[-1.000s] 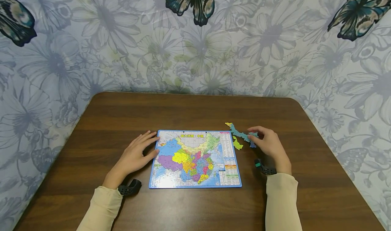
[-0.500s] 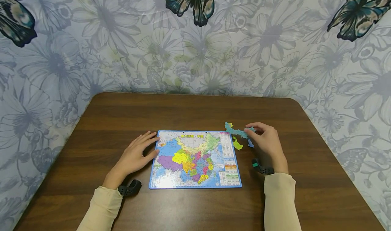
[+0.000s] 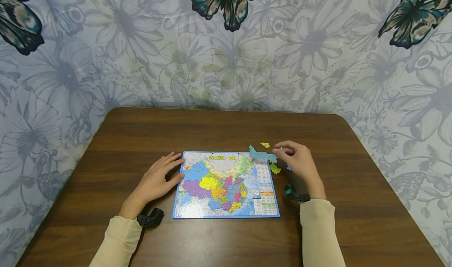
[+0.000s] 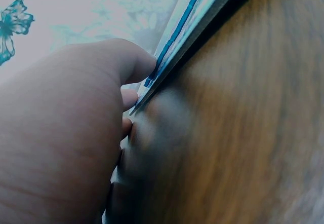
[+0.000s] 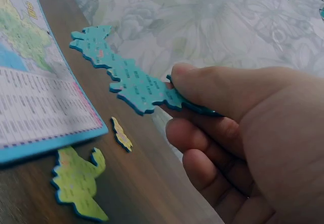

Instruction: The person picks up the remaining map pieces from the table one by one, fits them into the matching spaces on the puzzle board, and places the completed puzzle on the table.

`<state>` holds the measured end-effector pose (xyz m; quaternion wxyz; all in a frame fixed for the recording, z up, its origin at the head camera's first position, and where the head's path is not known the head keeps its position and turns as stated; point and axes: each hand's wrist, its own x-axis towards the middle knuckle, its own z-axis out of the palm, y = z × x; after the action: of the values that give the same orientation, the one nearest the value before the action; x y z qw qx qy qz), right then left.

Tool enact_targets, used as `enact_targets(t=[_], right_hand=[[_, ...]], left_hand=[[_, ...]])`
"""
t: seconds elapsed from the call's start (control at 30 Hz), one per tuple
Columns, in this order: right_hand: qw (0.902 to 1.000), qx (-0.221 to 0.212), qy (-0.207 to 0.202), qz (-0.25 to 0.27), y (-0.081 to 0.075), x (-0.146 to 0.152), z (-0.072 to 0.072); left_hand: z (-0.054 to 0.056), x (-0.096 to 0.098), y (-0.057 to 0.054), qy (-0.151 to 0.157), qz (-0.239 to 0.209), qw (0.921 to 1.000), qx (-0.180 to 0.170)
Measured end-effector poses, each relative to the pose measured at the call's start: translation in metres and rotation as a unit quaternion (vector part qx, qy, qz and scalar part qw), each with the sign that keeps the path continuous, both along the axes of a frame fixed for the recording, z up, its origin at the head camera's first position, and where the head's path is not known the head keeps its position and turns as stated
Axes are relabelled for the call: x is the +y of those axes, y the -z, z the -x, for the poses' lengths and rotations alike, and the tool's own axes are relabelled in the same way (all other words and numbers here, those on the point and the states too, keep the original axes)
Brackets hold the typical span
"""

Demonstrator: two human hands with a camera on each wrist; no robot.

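A map puzzle board [image 3: 190, 212] with a blue rim and coloured regions lies flat on the table. Straight fingers of my left hand [image 3: 153, 182] touch its left edge; the left wrist view shows the thumb [image 4: 139, 64] against the rim. Between thumb and fingers, my right hand [image 3: 303, 163] pinches a long blue-green puzzle piece [image 3: 260, 155]. In the right wrist view this piece [image 5: 131, 82] is held above the table; in the head view it overlaps the board's top right corner. A pale, gridded patch [image 3: 223, 164] shows in the map's upper middle.
Loose beside the board's right side are a small yellow piece [image 3: 265, 145], a yellow-green piece [image 3: 275, 168] and a blue piece [image 3: 288, 167] partly hidden by my right hand. The brown wooden table [image 3: 226, 243] meets a flower-patterned wall [image 3: 212, 74] behind.
My right hand has lifted the blue-green piece from among the loose pieces and carried it left, over the board's top right corner. My left hand has stayed still.
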<state>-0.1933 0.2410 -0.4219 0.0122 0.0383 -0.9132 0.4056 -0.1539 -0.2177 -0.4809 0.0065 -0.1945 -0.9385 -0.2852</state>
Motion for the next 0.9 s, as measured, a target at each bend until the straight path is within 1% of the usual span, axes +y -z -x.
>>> enact_targets(t=[0.2,0.43,0.9], right_hand=[[0.9997,0.007,-0.025,0.001,0.003,-0.01,0.004],[0.9983,-0.008,-0.057,0.013,0.003,-0.023,0.004],[0.9939,-0.015,-0.103,0.037,0.008,-0.041,0.004]], left_hand=[[0.0,0.0,0.001,-0.002,0.001,1.0,-0.002],[0.0,0.0,0.001,0.0,0.002,1.0,0.002],[0.001,0.0,-0.001,0.0,0.004,1.0,-0.002]])
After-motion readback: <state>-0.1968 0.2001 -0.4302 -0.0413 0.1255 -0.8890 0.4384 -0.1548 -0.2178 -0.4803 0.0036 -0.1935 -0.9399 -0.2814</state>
